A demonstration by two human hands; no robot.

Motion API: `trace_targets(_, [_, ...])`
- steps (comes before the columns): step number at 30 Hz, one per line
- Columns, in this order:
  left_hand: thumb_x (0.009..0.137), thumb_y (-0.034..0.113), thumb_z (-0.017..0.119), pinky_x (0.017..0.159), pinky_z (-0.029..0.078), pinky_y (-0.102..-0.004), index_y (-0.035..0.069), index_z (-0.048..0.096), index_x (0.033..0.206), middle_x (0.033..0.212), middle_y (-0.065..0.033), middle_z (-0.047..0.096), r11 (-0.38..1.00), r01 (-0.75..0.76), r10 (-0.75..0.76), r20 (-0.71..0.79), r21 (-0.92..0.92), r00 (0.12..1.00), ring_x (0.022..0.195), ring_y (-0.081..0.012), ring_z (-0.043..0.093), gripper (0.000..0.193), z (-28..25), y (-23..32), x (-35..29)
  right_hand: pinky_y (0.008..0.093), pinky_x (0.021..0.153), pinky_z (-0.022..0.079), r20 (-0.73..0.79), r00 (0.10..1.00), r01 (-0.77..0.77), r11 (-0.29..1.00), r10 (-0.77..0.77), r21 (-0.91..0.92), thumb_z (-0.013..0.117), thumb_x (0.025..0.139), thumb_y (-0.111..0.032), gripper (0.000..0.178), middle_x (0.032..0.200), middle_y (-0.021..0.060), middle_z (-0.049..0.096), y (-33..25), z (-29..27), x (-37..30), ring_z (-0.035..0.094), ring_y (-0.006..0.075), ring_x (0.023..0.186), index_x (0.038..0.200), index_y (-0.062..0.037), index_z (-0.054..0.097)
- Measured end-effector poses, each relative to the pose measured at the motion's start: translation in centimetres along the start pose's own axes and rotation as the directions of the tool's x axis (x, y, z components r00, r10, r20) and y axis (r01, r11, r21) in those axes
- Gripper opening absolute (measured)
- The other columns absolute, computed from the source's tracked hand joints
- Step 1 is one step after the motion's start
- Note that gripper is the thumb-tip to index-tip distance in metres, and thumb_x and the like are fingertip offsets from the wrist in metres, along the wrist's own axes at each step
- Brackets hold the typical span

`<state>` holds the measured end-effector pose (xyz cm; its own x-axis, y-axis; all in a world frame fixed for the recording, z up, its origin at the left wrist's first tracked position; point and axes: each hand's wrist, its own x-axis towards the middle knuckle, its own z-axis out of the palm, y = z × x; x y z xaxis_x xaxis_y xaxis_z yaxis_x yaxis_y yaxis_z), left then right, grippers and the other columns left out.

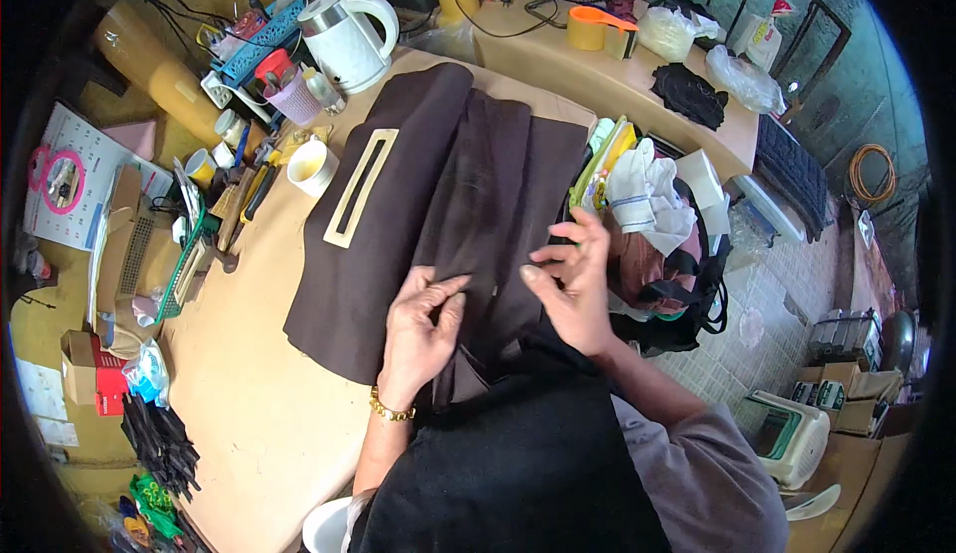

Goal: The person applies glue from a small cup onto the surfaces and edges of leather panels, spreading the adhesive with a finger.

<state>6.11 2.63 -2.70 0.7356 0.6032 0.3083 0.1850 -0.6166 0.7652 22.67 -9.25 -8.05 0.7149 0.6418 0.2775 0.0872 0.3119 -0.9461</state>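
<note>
Watching remotely, I judge this partway along: the large dark-brown fabric piece (408, 195) lies laid out with folds at frame centre, the cream slotted rectangular strip (352, 188) flat upon it; what remains is unclear. The left hand (420, 329), lower centre, bends thumb toward fingers, grip untellable. The right hand (576, 289) is raised right of centre, fingers loosely spread, visibly holding nothing.

Prob. sm. workshop: tools (261, 191) & dk. material (406, 205) on tbl. (261, 369)

Looks down from the wearer's head through a wide fisheye lens, facing forward across the desk (269, 424), close above the hands (420, 332), and takes in floor (687, 379) at right.
</note>
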Motion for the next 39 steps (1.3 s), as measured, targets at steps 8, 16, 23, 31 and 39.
trace_targets(8, [0.078, -0.001, 0.074, 0.090, 0.049, -0.0347, 0.001, 0.074, 0.108, 0.097, -0.0188, 0.064, 0.989, 0.078, -0.076, -0.016, 0.128, 0.997, 0.098, -0.0298, 0.062, 0.030, 0.9, 1.2, -0.1, 0.0265, 0.077, 0.053, -0.056, 0.987, -0.149, 0.989, 0.150, 0.011, 0.079, 0.074, 0.009, 0.096, 0.123, 0.0125, 0.039, 1.8, 1.9, 0.8, 0.057, 0.0144, 0.091, 0.148, -0.0102, 0.020])
trace_targets(16, [0.078, -0.006, 0.071, 0.091, 0.049, -0.0345, 0.003, 0.074, 0.111, 0.104, -0.0166, 0.060, 0.986, 0.136, -0.122, -0.141, 0.093, 0.982, 0.100, -0.0308, 0.063, 0.034, -0.3, 0.6, -0.1, 0.0261, 0.081, 0.055, -0.062, 0.951, -0.294, 0.946, 0.304, 0.136, 0.072, 0.079, 0.015, 0.085, 0.125, 0.0124, 0.046, 3.0, -0.5, 0.0, 0.059, 0.0107, 0.087, 0.146, -0.0122, 0.026])
trace_targets(23, [0.078, -0.006, 0.071, 0.092, 0.046, -0.0322, 0.004, 0.074, 0.111, 0.097, -0.0109, 0.059, 0.985, 0.148, -0.124, -0.219, 0.094, 0.968, 0.097, -0.0243, 0.060, 0.034, -1.2, 0.0, -0.2, 0.0268, 0.078, 0.055, -0.097, 0.944, -0.298, 0.939, 0.317, 0.170, 0.073, 0.079, 0.014, 0.084, 0.123, 0.0145, 0.046, 3.9, -2.7, -0.7, 0.060, 0.0111, 0.082, 0.144, -0.0102, 0.026])
trace_targets(31, [0.076, -0.007, 0.074, 0.089, 0.050, -0.0319, 0.005, 0.070, 0.120, 0.097, -0.0123, 0.066, 0.986, 0.160, -0.169, -0.253, -0.057, 0.953, 0.093, -0.0261, 0.065, 0.046, -0.5, -0.2, -0.2, 0.0297, 0.084, 0.052, -0.066, 0.968, 0.173, 0.838, -0.241, -0.518, 0.074, 0.077, 0.010, 0.084, 0.124, 0.0090, 0.046, 3.3, -3.1, -0.8, 0.054, 0.0168, 0.106, 0.146, -0.0060, 0.028])
trace_targets(39, [0.077, -0.001, 0.078, 0.089, 0.051, -0.0318, 0.002, 0.069, 0.117, 0.108, -0.0134, 0.071, 0.994, 0.109, -0.110, -0.064, -0.004, 0.992, 0.098, -0.0215, 0.068, 0.041, 1.0, 0.5, 0.1, 0.0297, 0.080, 0.052, -0.001, 0.996, -0.092, 0.996, 0.092, -0.018, 0.087, 0.072, -0.001, 0.099, 0.123, 0.0112, 0.041, 1.7, 3.7, 1.2, 0.054, 0.0163, 0.101, 0.147, -0.0092, 0.023])
